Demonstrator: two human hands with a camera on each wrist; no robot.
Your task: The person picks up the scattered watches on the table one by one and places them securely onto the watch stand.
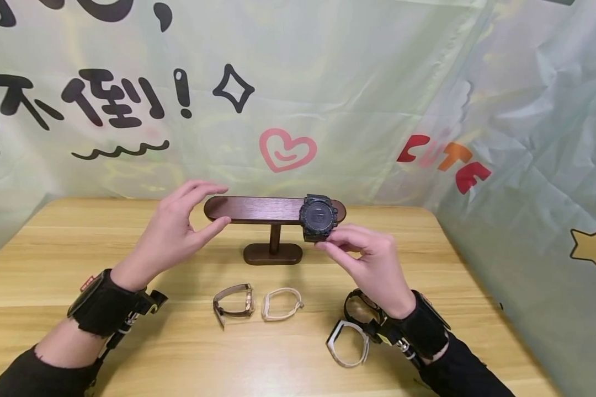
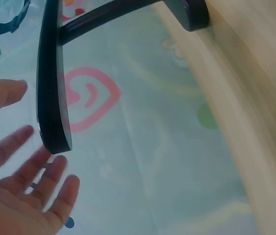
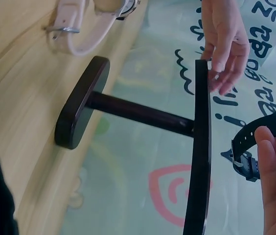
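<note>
My right hand [image 1: 370, 259] pinches a black digital watch [image 1: 319, 216] by its lower edge, between thumb and fingers. From the head this watch overlaps the right end of a dark brown wooden T-shaped watch stand [image 1: 258, 209]. The right wrist view shows the watch [image 3: 250, 142] above the bar and apart from it, its strap looped. Close to the bar's left end, my left hand [image 1: 179, 220] has thumb and fingers spread and holds nothing. In the left wrist view its fingers [image 2: 57, 171] are beside the bar's end; contact is unclear.
On the wooden table [image 1: 169, 347] before the stand lie a brown-strapped watch [image 1: 249, 302] and a pale-strapped watch [image 1: 278, 317]. Beneath my right wrist is a black-strapped watch [image 1: 347, 309], beside a white band [image 1: 331, 344]. Printed cloth [image 1: 357, 82] hangs behind and to the right.
</note>
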